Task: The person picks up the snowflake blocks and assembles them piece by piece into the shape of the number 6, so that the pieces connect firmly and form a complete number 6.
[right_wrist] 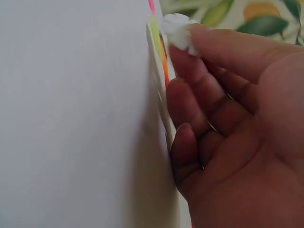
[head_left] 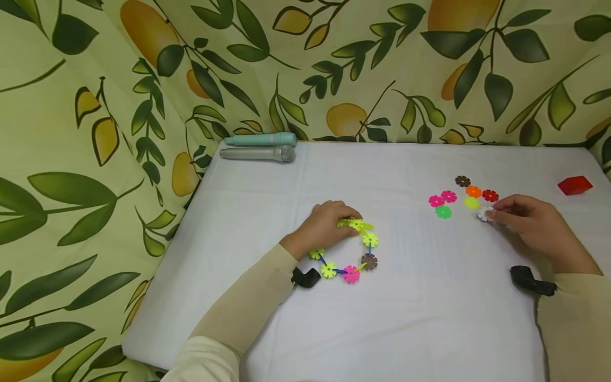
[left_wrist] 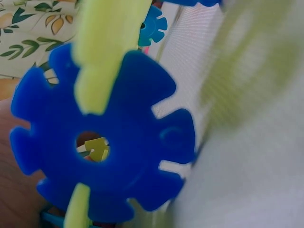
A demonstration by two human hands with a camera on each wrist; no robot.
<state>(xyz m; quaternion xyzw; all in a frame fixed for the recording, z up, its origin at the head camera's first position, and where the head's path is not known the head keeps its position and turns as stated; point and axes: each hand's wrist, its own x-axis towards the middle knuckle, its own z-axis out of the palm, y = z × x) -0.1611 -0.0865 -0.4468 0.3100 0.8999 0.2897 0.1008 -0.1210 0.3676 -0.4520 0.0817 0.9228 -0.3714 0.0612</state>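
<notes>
My left hand (head_left: 323,227) grips the upper part of a ring-shaped chain of notched plastic discs (head_left: 351,274). Yellow-green, pink, brown and blue pieces slot into one another along it. A blue notched disc (left_wrist: 133,99), joined to yellow-green pieces, fills much of the left wrist view. Over on the right, my right hand (head_left: 537,225) pinches a white notched disc (head_left: 484,214) between thumb and fingertips. In the right wrist view this white disc (right_wrist: 176,29) sits at the fingertips, and the other fingers curl loosely. The left fingertips are partly hidden behind the chain.
Loose discs lie left of my right hand: pink (head_left: 448,197), green (head_left: 443,212), yellow (head_left: 472,202), orange (head_left: 473,191), red (head_left: 490,196) and brown (head_left: 462,181). A red block (head_left: 575,185) stands far right. Two microphones (head_left: 258,153) lie at the back left of the white table (head_left: 406,329).
</notes>
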